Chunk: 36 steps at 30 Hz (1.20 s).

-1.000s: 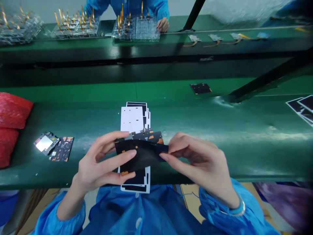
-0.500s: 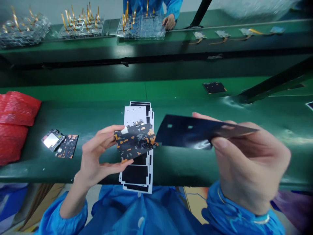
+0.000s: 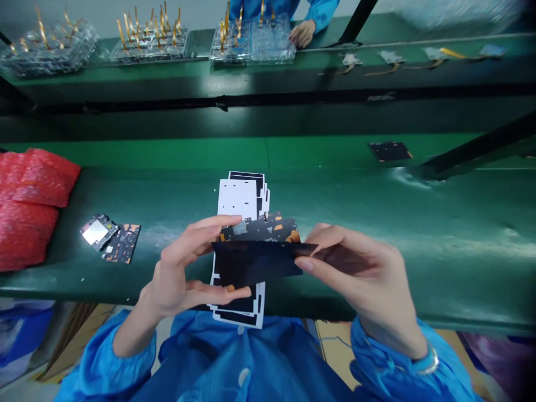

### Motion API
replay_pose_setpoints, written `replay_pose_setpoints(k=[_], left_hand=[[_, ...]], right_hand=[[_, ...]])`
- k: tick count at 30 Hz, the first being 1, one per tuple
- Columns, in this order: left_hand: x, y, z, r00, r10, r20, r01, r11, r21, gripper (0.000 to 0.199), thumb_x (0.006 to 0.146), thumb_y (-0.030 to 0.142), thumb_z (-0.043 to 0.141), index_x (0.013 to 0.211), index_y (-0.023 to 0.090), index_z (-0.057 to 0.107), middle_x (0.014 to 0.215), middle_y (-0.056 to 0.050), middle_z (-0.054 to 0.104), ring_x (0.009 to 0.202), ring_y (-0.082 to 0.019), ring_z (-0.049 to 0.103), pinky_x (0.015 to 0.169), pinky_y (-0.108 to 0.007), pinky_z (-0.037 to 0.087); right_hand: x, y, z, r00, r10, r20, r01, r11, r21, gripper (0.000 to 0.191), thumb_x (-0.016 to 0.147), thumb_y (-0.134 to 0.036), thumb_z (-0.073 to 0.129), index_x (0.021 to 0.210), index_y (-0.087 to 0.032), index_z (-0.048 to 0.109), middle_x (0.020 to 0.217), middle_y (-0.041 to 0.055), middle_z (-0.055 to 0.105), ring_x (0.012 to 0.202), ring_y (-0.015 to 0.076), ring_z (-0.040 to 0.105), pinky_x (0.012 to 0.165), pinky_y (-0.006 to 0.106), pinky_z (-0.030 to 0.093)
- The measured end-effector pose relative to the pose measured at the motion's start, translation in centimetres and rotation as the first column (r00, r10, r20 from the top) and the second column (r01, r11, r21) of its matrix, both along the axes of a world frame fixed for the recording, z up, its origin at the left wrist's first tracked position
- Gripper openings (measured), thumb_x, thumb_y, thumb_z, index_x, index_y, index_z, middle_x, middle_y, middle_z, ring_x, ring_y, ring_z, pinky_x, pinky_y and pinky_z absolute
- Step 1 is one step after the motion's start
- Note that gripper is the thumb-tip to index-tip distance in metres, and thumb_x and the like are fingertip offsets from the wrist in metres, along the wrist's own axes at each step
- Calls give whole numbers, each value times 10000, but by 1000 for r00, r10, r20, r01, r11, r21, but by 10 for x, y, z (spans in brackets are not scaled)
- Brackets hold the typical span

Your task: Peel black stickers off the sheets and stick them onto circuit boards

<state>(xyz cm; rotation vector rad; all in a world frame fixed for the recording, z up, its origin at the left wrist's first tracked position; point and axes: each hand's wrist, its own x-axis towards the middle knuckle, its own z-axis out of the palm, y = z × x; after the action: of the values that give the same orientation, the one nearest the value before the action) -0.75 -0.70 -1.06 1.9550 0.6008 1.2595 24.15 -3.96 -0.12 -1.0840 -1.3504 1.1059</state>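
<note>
My left hand (image 3: 184, 268) holds a black circuit board (image 3: 272, 228) with orange patches by its edges, between thumb and fingers. A thin dark sheet (image 3: 255, 262) is pinched at its right end by my right hand (image 3: 355, 268). The sheet lies in front of the board and hides its lower part; whether the two touch I cannot tell. Beneath both hands, a stack of white and black cut sheets (image 3: 260, 318) rests on the green table, with a white sheet with small holes (image 3: 237, 195) on top at its far end.
Two circuit boards (image 3: 122, 243) lie at the left beside red bubble-wrap packages (image 3: 31, 206). A dark board (image 3: 390, 151) lies at the back right, near a black post (image 3: 481, 142). Across the shelf, another person's hand (image 3: 302, 34) touches clear trays (image 3: 272, 42).
My right hand has moved left, bringing the dark sheet from beside the board to in front of it. My left hand has shifted slightly right with the board. The view has shifted a little.
</note>
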Motion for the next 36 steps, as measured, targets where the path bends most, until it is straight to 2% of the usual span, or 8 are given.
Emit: replay_pose_setpoints(k=[3, 9, 23, 27, 30, 32, 33, 36], left_hand=[[1, -2, 0, 1000, -17, 11, 17, 999, -34, 1006, 608, 44, 924, 1476, 314, 492, 1424, -90, 634, 1313, -245, 626, 956, -290, 644], [0, -5, 0, 999, -15, 32, 18, 996, -82, 992, 604, 47, 927, 1459, 331, 512, 1436, -72, 627, 1314, -259, 624, 976, -329, 647], [-4, -3, -3, 999, -1, -32, 2, 1000, 24, 976, 647, 108, 925, 1488, 310, 473, 1433, -99, 620, 1312, -237, 623, 959, -299, 644], [-5, 1, -1, 994, 19, -107, -7, 994, 112, 944, 721, 185, 895, 1529, 299, 420, 1438, -107, 601, 1300, -231, 624, 943, -292, 651], [-4, 2, 3, 958, 84, -273, -5, 961, 277, 680, 801, 224, 834, 1423, 231, 561, 1458, -122, 548, 1231, -215, 658, 988, -297, 633], [-5, 2, 6, 911, 124, -393, 21, 938, 345, 442, 842, 185, 784, 1267, 171, 666, 1449, -134, 527, 1216, -214, 663, 1033, -321, 612], [-6, 2, 7, 894, 113, -434, 53, 934, 352, 368, 853, 166, 766, 1212, 148, 685, 1432, -146, 530, 1231, -228, 654, 1044, -339, 607], [-5, 18, 4, 870, -2, -493, 176, 936, 306, 319, 862, 162, 751, 1174, 129, 691, 1383, -172, 556, 1262, -255, 631, 1024, -366, 617]], right_hand=[[2, -2, 3, 1000, -10, 11, 10, 1000, 0, 155, 813, -131, 780, 772, -238, 676, 691, -47, 620, 600, 76, 560, 529, 179, 482], [4, -2, 5, 1000, -5, 5, 5, 1000, 3, 171, 809, -118, 773, 765, -238, 659, 675, -55, 596, 572, 65, 526, 503, 169, 447], [5, -4, 6, 1000, -3, -25, 2, 1000, -13, 170, 806, -111, 769, 759, -235, 662, 663, -56, 585, 561, 67, 508, 495, 174, 452], [2, -4, 9, 1000, -2, 23, 2, 1000, 25, 166, 818, -116, 759, 773, -238, 656, 670, -51, 616, 551, 78, 540, 478, 186, 459], [1, -4, 8, 980, -32, 196, 5, 991, 137, 140, 857, -154, 744, 788, -233, 651, 699, -33, 665, 590, 97, 617, 480, 191, 467], [5, -3, 4, 897, -116, 427, 2, 966, 259, 115, 941, -233, 674, 827, -224, 688, 739, -4, 721, 628, 113, 666, 521, 207, 487], [9, -2, 1, 812, -179, 556, -6, 949, 315, 197, 991, -296, 609, 844, -217, 714, 748, 14, 744, 621, 121, 679, 527, 221, 485], [23, 3, -17, 434, -303, 849, 13, 944, 331, 560, 1056, -515, 377, 827, -193, 774, 640, 58, 741, 462, 158, 632, 433, 283, 395]])
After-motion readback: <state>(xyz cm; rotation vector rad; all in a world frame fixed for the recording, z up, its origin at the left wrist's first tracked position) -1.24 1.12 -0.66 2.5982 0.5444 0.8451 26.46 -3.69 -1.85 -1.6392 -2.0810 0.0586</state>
